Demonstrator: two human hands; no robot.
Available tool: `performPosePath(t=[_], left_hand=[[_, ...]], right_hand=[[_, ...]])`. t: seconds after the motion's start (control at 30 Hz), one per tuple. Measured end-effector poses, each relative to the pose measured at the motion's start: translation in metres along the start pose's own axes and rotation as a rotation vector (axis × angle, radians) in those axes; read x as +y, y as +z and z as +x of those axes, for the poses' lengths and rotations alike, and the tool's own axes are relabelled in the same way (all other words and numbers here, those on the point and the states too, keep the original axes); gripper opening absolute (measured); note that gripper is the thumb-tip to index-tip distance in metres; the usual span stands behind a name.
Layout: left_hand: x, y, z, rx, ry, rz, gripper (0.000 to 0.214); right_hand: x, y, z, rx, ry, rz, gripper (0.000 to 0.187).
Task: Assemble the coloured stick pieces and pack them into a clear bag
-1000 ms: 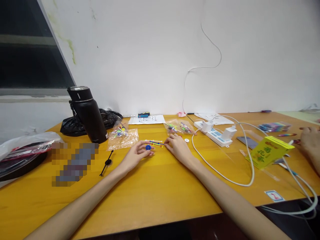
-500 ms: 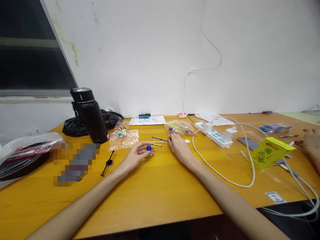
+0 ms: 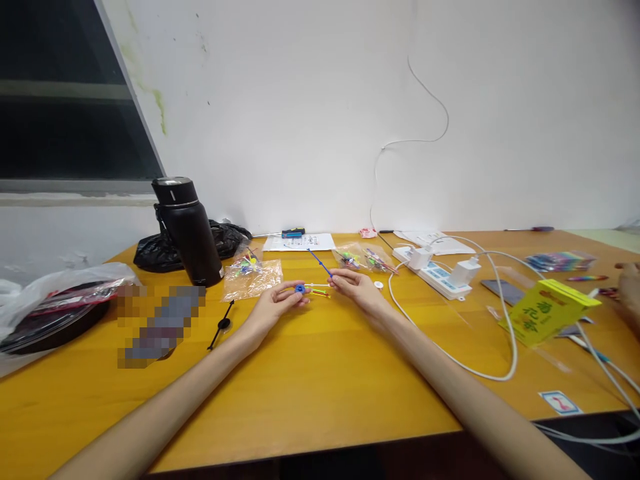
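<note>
Between the thumb and fingers of my left hand (image 3: pixel 277 303) is a small round blue plastic piece (image 3: pixel 300 289). My right hand (image 3: pixel 356 285) pinches one end of a thin blue plastic stick (image 3: pixel 319 262), which slants up and to the left, off the table. On the table between the hands lie a white stick (image 3: pixel 316 285) and yellow-green sticks (image 3: pixel 320 292), partly behind my left fingers. A white disc (image 3: pixel 379 285) lies just right of my right hand. Left of my left hand rests an assembled black stick with a round middle (image 3: pixel 223 323).
Clear bags of coloured parts (image 3: pixel 253 277) (image 3: pixel 363 257) lie toward the wall. A black bottle (image 3: pixel 187 233) stands at left. Right are a power strip (image 3: pixel 435 273), looping white cable (image 3: pixel 513 347) and yellow box (image 3: pixel 547 312). Another person's hand (image 3: pixel 629 287) shows at the right edge.
My right hand has picked the blue stick up from the table and tilted it upward. My left hand keeps the round blue piece, now turned. The view has shifted slightly.
</note>
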State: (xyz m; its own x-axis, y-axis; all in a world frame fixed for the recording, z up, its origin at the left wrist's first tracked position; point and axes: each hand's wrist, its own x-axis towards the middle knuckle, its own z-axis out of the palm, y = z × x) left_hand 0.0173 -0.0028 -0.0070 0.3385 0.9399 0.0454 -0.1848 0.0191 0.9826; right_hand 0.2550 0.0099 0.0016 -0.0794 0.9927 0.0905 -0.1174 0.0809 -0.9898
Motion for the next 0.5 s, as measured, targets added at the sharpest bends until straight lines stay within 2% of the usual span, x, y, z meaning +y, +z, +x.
performPosePath(t=[0.1,0.3,0.5], left_hand=[[0.001,0.000,-0.001,0.003,-0.001,0.023,0.056],[0.005,0.001,-0.003,-0.007,0.032,0.074,0.054],[0.004,0.001,-0.002,-0.032,0.069,0.077,0.053]], right_hand=[[-0.003,0.003,-0.003,-0.049,-0.008,-0.081,0.039],[-0.005,0.011,-0.010,-0.258,-0.128,-0.325,0.033],[-0.006,0.015,-0.016,-0.279,-0.180,-0.451,0.032]])
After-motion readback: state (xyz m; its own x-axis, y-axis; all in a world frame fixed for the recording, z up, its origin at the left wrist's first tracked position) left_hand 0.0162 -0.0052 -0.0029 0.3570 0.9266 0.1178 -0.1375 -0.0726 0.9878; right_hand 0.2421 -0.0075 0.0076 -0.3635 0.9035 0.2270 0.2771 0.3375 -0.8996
